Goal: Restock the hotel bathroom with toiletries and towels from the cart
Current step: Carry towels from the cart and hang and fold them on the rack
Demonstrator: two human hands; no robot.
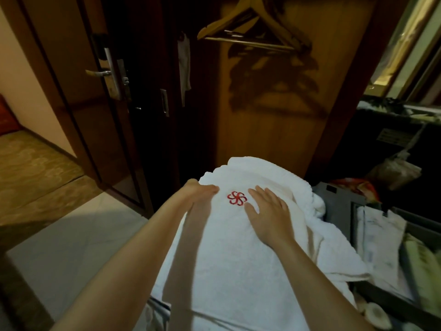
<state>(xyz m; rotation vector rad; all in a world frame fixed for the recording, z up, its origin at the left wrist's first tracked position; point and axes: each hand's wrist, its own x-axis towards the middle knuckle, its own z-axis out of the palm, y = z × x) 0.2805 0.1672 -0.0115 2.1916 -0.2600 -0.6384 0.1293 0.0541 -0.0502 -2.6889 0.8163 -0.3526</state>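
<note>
- White towel (229, 254) w/ a red pinwheel logo (236, 198) lies folded on top of a stack of white linen on the cart (343, 199), bottom centre of view.
- Right hand (267, 218) flat on the towel, palm down, fingers spread, just right of the logo; pressing on it, not gripping.
- Left hand (202, 190) at the towel's left edge, just left of the logo; fingers look curled over the edge but blur makes it hard to say if they're closed on the cloth – can't tell.
- More rumpled white towels (317, 206) bunch up beside the top one, to the right.
- Cart's grey tray holds plastic-wrapped packs (379, 237) at right; small pale round items (377, 314) near bottom right, too blurred to ID.
- Behind: open wardrobe w/ wooden hangers (248, 27) on a rail, their shadows on the back panel.
- Left: dark wooden door w/ metal lever handle (100, 73) & lock plate.
- Floor: pale tile (78, 235) by the cart, patterned carpet (35, 168) further left.
</note>
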